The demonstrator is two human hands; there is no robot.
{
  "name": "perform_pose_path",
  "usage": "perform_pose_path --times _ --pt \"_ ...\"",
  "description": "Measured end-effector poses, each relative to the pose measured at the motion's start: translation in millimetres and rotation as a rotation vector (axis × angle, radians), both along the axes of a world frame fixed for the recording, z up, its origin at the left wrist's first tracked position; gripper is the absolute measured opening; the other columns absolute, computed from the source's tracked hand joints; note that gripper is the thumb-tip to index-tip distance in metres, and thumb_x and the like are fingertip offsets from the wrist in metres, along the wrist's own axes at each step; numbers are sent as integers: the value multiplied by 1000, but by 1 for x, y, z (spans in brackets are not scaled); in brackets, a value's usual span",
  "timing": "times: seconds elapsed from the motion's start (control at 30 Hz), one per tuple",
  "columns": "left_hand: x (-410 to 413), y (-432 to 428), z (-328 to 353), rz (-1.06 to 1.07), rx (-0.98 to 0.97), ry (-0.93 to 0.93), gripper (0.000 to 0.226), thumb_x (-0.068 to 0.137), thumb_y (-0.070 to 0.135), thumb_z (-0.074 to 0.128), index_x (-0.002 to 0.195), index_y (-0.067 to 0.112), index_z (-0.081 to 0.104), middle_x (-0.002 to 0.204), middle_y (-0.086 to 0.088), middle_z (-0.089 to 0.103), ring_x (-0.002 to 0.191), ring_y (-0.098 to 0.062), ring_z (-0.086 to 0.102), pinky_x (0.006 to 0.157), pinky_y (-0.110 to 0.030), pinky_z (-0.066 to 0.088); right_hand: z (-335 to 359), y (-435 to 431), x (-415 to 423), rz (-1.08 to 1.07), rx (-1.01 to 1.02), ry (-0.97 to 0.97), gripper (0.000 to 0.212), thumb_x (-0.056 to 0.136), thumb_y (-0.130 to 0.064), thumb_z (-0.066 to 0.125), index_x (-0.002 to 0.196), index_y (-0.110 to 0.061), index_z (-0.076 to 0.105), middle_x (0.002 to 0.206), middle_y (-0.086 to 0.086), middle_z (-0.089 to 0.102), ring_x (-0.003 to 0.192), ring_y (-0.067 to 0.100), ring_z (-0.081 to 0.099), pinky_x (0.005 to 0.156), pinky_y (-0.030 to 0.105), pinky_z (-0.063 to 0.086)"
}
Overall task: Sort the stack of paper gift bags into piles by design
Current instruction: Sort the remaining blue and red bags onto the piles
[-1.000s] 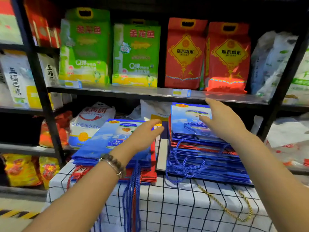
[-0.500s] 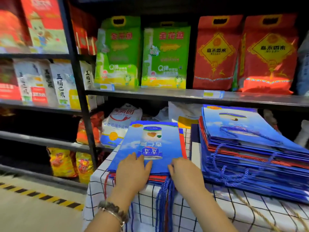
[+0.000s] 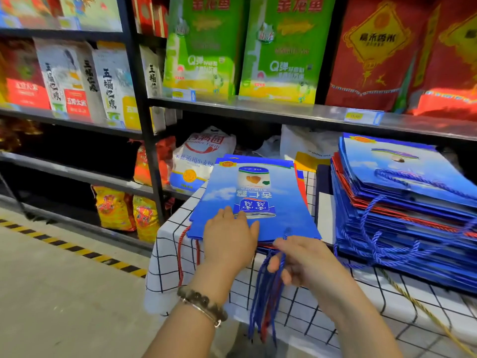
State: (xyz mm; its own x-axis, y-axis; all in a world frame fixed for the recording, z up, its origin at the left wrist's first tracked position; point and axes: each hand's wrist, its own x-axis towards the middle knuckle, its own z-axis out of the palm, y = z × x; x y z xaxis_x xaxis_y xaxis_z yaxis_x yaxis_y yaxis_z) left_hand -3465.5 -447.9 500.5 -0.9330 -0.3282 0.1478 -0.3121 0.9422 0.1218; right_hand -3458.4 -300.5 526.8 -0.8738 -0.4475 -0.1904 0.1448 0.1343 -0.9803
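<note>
Gift bags (image 3: 255,197) under flat left hand (image 3: 228,239), right hand (image 3: 302,262) pinching cords (image 3: 263,293)

Bright even shop light, soft blur, wide-angle edge bending.

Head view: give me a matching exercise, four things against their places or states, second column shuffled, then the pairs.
1. left hand
2. right hand
3. tall stack of blue paper gift bags
4. green printed sacks

A. on the metal shelf
B. holds blue rope handles
C. flat on the smaller pile of blue paper gift bags
D. right side of the white checked tablecloth

Pairs: 1-C, 2-B, 3-D, 4-A.
</note>
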Motion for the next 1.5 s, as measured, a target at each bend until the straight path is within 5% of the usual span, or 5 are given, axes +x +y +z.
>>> perform_pose_path --times 0.27,0.57,0.8,1.13,1.5 --pt "42 -15 23 -251 1065 443 24 95 28 50 79 23 68 79 14 64 73 10 57 71 -6 41 10 0 -1 -154 -636 -166 16 86 -19 48 76 -7 54 62 8 65 42 11 53 42 17 45" --pt "58 -8 8 -230 810 71 34 82 36 68 111 31 52 64 8 49 56 -2 46 54 -16 35 35 -30 -18 -118 -955 -317 23 95 -18 42 77 -13 54 64 1 64 46 5 56 43 14 46" --pt "58 -1 -8 -175 816 60 34 88 27 62 62 11 49 67 -17 50 59 -13 43 55 -24 36 42 -41 -26 -43 -1086 -392 23 96 -21 40 83 -11 56 68 1 68 49 5 58 46 15 48" --pt "40 -58 49 19 730 453 13 80 7 69 72 -4 70 69 -20 67 60 -20 65 64 -31 57 1 -56 -35 235 708 788 42 86 -40 62 124 -21 59 127 -1 59 117 19 51 96 33 42" --pt "12 -60 28 -10 521 186 14 82 18 70 87 5 74 93 -8 71 81 -16 60 73 -26 44 -14 -54 -37 219 722 871 44 88 -44 57 127 -24 57 138 -10 50 129 13 41 105 30 34"
